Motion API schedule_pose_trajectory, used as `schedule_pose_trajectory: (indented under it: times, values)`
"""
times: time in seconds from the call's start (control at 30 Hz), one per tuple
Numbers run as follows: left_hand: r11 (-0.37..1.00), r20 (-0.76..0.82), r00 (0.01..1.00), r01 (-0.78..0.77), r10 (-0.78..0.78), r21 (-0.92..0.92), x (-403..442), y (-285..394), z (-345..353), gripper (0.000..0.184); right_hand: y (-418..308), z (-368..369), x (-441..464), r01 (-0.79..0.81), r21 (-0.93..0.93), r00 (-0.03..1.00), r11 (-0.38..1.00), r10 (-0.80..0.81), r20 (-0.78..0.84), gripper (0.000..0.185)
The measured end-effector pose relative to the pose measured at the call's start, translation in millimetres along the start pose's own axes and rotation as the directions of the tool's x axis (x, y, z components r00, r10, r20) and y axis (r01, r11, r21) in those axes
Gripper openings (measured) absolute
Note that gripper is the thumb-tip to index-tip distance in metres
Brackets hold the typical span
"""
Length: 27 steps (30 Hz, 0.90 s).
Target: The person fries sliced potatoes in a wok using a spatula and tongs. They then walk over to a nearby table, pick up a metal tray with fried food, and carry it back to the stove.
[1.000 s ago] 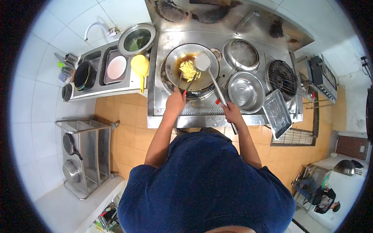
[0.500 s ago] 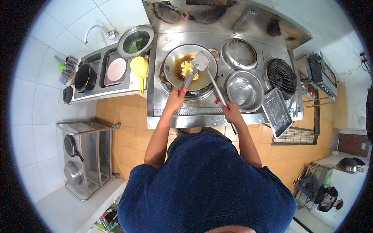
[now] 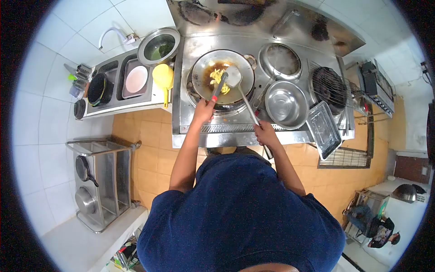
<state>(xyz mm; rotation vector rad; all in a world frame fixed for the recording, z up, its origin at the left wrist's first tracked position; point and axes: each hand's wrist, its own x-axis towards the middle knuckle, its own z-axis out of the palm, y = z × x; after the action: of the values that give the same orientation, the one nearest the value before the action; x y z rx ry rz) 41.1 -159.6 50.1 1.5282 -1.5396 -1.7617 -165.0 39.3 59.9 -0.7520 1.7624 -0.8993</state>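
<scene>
A wok point(image 3: 199, 77) on the left burner holds yellow food pieces point(image 3: 215, 76) in brown liquid. Closed round the red-marked handle of dark tongs point(image 3: 219, 87), my left hand point(image 3: 205, 111) is at the wok's near edge; the tongs' tips reach the food. My right hand point(image 3: 265, 134) grips the long metal handle of a spatula point(image 3: 245, 98). The spatula's flat blade lies inside the wok, just right of the food and close to the tongs' tips.
Right of the wok are a steel bowl point(image 3: 286, 104), a lidded round pan point(image 3: 282, 61), a rectangular tray point(image 3: 324, 130) and a grill rack point(image 3: 328, 90). At left are a yellow scoop point(image 3: 163, 77), a steel pot point(image 3: 158, 46) and a sink point(image 3: 108, 68). A seated person point(image 3: 374, 226) is at far right.
The tongs have gone from spread to closed together over the food and shifted slightly left. The spatula blade has moved a little nearer, and my right hand has moved slightly left and down.
</scene>
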Motion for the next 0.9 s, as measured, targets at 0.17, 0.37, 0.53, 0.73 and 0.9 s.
schedule_pose_trajectory:
  times: [0.17,0.37,0.53,0.73,0.9]
  values:
    - [0.987,-0.002,1.000,0.027,-0.028,-0.160,-16,1,-2,0.034,-19,-6,-14,0.029,0.023,0.999,0.999,-0.030,0.026,0.025]
    - [0.982,-0.005,1.000,-0.003,0.002,-0.189,-18,1,-6,0.035,-14,-12,-2,0.068,-0.389,0.995,0.919,-0.091,-0.041,0.025]
    - [0.996,-0.093,0.992,-0.082,0.086,0.047,-3,2,-17,0.035,-11,-22,0,0.198,-0.536,0.933,0.821,-0.326,-0.155,0.027]
    - [0.782,-0.142,0.859,-0.365,0.492,0.505,31,-22,-16,0.033,9,-13,14,0.115,-0.323,0.978,0.939,-0.164,-0.129,0.024]
    - [1.000,0.057,0.998,0.020,-0.021,0.022,17,-7,-16,0.032,-19,3,2,-0.138,0.107,0.990,0.985,0.133,0.050,0.021]
